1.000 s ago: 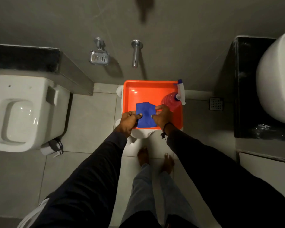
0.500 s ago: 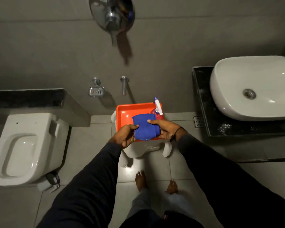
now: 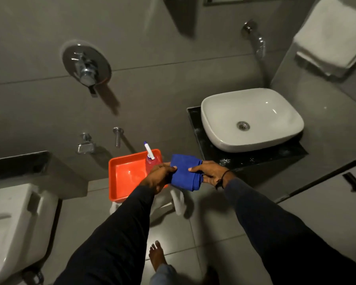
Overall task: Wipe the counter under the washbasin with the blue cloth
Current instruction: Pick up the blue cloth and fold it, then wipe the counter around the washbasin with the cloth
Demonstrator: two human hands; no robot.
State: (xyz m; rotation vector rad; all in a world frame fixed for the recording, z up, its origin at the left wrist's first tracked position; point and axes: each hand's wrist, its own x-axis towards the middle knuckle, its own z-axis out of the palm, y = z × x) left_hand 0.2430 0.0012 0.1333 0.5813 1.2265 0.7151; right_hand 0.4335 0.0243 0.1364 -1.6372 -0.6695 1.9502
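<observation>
The cloth [image 3: 183, 174] you hold is a plain deep blue, with no pattern. Just left of it, the tray [image 3: 130, 177] is bright orange, and the spray bottle [image 3: 150, 159] in the tray's corner nearest the cloth holds pink-red liquid under a white nozzle with a blue tip. Right of the cloth, the washbasin [image 3: 251, 120] is glossy white on a black counter [image 3: 265, 157] flecked with pale specks. Your sleeves [image 3: 115, 243] below the cloth are dark navy. Far left of the cloth, the toilet [image 3: 14, 223] is white. The wall [image 3: 152, 79] above the cloth is plain grey tile.
</observation>
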